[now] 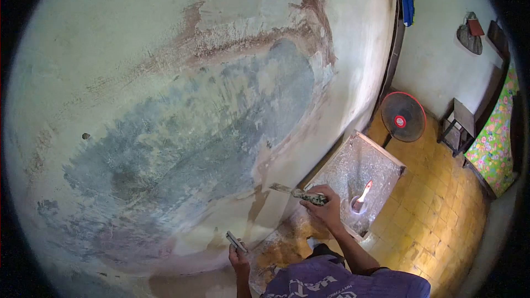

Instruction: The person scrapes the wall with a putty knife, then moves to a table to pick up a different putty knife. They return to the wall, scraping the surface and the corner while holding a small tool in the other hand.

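My right hand (327, 209) is closed round the speckled handle of a putty knife (282, 189), whose flat metal blade points left toward the wall. Lower down, my left hand (239, 259) grips a flat scraper with a straight metal edge (236, 241), seen nearly edge-on. In front of both hands rises a pale wall (353, 33) with a large blue-grey patch (215, 116) and a brown, rough-edged area (190, 36) above it. The shadow of my right arm and tool falls on the wall's lower part.
Below right lies a splattered board (337, 174) with a paintbrush (363, 193) standing in a small container. Beyond it are a round fan (403, 117) on the yellow tiled floor (425, 209), a small dark stool (459, 124) and a floral cloth (495, 143).
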`<move>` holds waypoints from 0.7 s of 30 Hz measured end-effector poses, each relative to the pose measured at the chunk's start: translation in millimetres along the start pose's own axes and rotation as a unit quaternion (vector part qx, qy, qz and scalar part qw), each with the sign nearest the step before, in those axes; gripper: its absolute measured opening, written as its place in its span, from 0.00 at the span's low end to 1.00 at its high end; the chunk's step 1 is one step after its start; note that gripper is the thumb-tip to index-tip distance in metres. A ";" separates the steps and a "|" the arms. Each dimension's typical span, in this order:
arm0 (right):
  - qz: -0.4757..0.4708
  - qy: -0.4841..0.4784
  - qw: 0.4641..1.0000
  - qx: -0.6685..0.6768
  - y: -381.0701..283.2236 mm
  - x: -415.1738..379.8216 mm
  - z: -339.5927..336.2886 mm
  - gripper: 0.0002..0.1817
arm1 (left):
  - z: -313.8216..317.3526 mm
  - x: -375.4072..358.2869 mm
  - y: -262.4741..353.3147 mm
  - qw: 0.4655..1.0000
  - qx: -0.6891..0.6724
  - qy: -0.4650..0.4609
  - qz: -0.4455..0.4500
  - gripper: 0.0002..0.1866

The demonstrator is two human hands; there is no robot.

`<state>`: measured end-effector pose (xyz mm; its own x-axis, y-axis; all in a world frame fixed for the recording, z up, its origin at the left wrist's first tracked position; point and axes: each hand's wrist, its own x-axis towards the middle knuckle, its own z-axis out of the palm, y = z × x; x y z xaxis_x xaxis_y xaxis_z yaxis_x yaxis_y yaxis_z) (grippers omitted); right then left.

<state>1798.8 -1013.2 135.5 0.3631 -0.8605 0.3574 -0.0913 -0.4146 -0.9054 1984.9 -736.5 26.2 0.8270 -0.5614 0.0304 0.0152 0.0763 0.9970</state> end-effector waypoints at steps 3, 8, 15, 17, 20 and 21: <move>0.045 0.012 0.992 0.121 -12.0 18.0 -5.9 0.18 | 17.2 3.5 2.3 1.000 0.025 -0.007 0.012 0.16; 0.020 -0.032 0.993 0.115 -17.2 43.6 -19.1 0.17 | 53.8 10.8 -6.5 0.999 -0.031 0.009 -0.025 0.15; -0.076 -0.174 0.959 0.209 -9.8 108.5 -12.2 0.15 | 80.3 14.4 -22.4 0.997 0.015 0.045 -0.056 0.16; -0.130 -0.228 0.934 0.241 -28.0 137.0 -11.8 0.13 | 82.1 15.4 -31.9 0.997 -0.007 0.059 -0.044 0.15; -0.334 -0.263 0.876 0.228 -66.9 179.1 -7.5 0.17 | 86.1 14.5 -37.5 0.991 -0.059 0.101 -0.066 0.15; -0.411 -0.274 0.849 0.191 -82.3 191.8 -14.5 0.19 | 82.4 12.4 -47.6 0.989 -0.050 0.116 -0.072 0.15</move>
<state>1862.6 -1148.4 281.9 0.5450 -0.0181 0.8382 0.6696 -0.5923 -0.4481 1948.1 -814.9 -14.9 0.9185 -0.3699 -0.1401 0.1883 0.0973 0.9773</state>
